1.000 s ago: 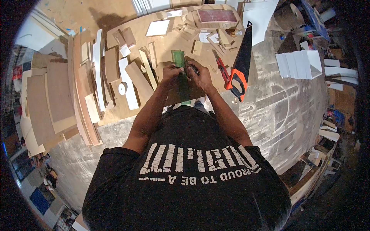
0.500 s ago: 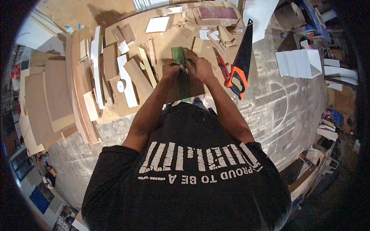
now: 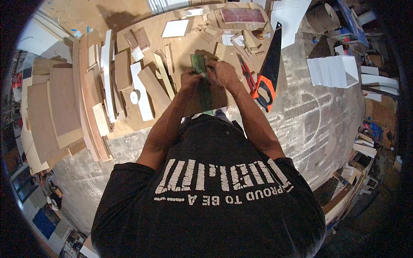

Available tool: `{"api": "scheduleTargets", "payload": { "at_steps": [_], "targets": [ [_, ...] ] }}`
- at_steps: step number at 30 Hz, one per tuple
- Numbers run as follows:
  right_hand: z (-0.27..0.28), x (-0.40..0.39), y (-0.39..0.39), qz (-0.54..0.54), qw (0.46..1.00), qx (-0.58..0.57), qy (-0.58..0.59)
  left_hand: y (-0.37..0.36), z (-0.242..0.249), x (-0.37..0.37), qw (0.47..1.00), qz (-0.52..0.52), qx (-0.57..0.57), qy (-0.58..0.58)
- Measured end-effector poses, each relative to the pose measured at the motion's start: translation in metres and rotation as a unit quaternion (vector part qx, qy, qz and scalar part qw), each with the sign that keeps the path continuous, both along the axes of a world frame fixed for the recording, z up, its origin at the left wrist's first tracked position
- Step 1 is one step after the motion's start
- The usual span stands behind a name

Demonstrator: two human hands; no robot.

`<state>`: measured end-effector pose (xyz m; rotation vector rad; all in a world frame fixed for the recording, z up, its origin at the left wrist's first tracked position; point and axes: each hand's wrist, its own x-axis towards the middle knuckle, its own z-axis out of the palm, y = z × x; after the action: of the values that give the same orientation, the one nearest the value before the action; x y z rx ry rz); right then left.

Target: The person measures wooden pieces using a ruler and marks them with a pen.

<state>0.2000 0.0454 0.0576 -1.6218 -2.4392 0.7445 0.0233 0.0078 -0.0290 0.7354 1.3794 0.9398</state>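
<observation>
A green translucent strip, like a ruler, (image 3: pixel 199 63) lies lengthwise over a brown board (image 3: pixel 220 98) in front of my body. My left hand (image 3: pixel 192 79) presses on the strip's left edge, with the thumb on top. Along its right edge is my right hand (image 3: pixel 222 72), its fingers bent together round a small dark thing too small to make out. Right of that hand lie a red tool (image 3: pixel 247 74) and a handsaw with an orange and black handle (image 3: pixel 265 89).
Wood strips and offcuts (image 3: pixel 123 69) cover the left of the bench. A white roll (image 3: pixel 135 96) sits on a white strip. At the back are a white piece (image 3: pixel 175 28) and a dark red block (image 3: pixel 243 16). Folded white sheets (image 3: pixel 332 71) lie at the right.
My right hand has shifted slightly right and away from the strip's middle. The left hand and the strip have hardly moved.
</observation>
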Motion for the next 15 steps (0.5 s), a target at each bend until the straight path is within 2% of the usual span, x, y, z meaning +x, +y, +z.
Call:
{"api": "scheduleTargets", "payload": {
  "at_steps": [6,9,11,15],
  "targets": [
    [0.000,0.000,-0.001,0.003,1.000,0.017,0.011,-0.001,0.004,0.003,0.999,0.018,-0.022,-0.015],
    [-0.003,0.002,-0.001,0.009,1.000,0.012,0.008,0.000,-0.013,0.002,1.000,0.022,0.001,-0.023],
    [0.000,0.002,-0.003,0.017,0.999,-0.022,-0.028,0.003,-0.038,0.001,1.000,0.015,-0.012,0.018],
    [0.009,0.002,-0.016,0.028,0.997,-0.044,-0.062,0.005,-0.042,0.006,0.992,0.015,-0.054,0.113]
  ]
}}
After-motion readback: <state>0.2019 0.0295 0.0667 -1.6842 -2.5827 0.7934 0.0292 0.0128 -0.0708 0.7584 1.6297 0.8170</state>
